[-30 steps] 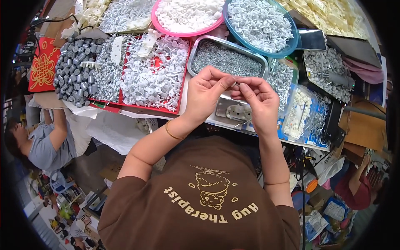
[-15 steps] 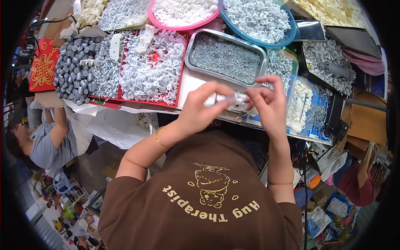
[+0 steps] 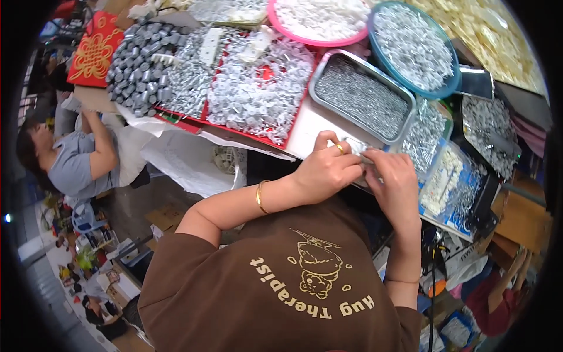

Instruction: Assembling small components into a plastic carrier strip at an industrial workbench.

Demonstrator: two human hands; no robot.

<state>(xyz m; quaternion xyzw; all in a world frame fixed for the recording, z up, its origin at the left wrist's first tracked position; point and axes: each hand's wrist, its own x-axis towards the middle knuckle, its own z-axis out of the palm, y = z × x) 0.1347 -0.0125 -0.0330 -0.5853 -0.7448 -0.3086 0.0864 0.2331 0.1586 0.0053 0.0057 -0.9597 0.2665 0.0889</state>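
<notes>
My left hand (image 3: 329,170), with a ring and a bracelet, is closed at the table's front edge, its fingers curled and pressed together. My right hand (image 3: 392,179) meets it there, thumb and fingers pinched close to the left fingertips. Just beyond the fingers shows a small whitish, shiny piece (image 3: 355,144), mostly hidden by the hands. What is pinched between the fingertips is too small and covered to make out. Directly behind the hands stands a metal tray (image 3: 406,130) full of tiny metal pins or screws.
A red tray (image 3: 285,138) of white plastic clips lies to the left, past it grey cylindrical caps (image 3: 138,67). Pink (image 3: 324,42) and teal (image 3: 453,76) basins of white parts stand behind. Clear boxes (image 3: 441,182) of small parts lie right. A person in grey (image 3: 79,155) sits at left.
Both hands have come together, and the left fingers, loose and blurred before, are now curled closed. The view has turned and shifted, so the table's things appear farther right.
</notes>
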